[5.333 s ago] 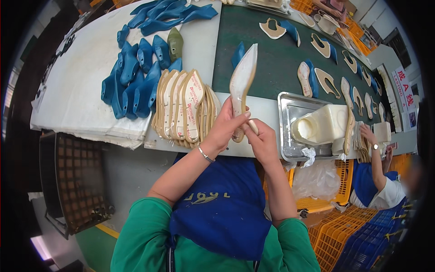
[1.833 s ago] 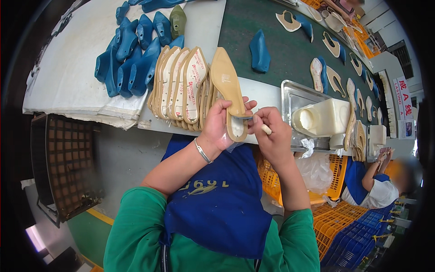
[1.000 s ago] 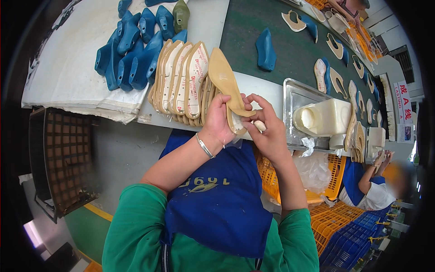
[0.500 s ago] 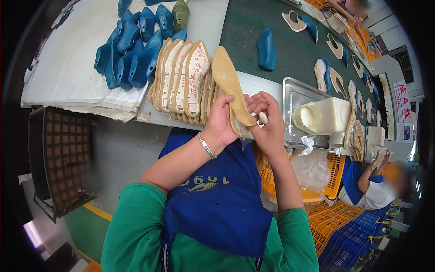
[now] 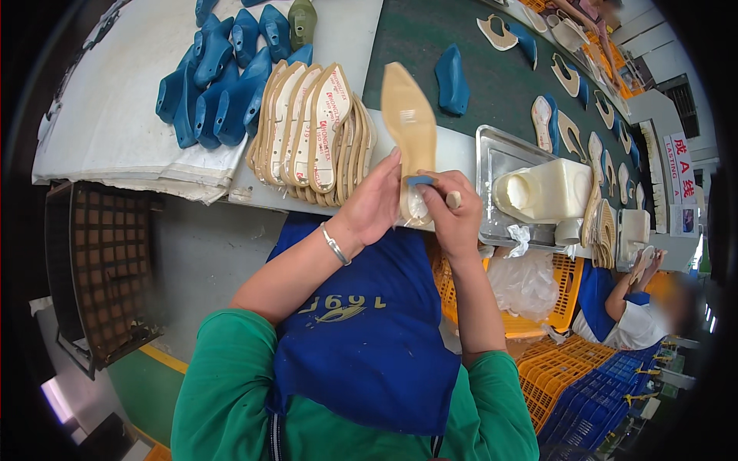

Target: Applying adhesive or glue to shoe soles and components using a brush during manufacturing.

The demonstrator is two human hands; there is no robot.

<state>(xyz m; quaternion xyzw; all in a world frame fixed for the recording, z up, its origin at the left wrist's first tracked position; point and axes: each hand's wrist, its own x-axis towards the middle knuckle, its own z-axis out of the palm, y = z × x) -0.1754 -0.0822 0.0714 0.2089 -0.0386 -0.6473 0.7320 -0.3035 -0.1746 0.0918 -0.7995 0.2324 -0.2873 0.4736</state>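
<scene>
A tan shoe insole (image 5: 408, 115) stands out from my left hand (image 5: 374, 201), pointed toe away from me, its heel end between my two hands. My left hand is closed along its left edge. My right hand (image 5: 455, 219) is closed round a small brush-like tool with a pale rounded handle end (image 5: 453, 200) and a blue tip (image 5: 419, 180). That blue tip lies against the insole just above the heel, where a whitish, shiny patch (image 5: 416, 206) shows. To the left, a row of insoles with white printed faces (image 5: 329, 131) leans together at the table edge.
Blue shoe lasts (image 5: 246, 100) cluster on the white-covered table; another last (image 5: 452, 81) lies on the green belt. At right, a metal tray (image 5: 486, 165) holds a whitish plastic container (image 5: 550, 192). Below it is a yellow crate (image 5: 569, 296). A co-worker (image 5: 626, 307) sits at far right.
The insole has turned to show its broad tan face and now stands more upright. My right hand has brought the tool's blue tip onto it, near the heel.
</scene>
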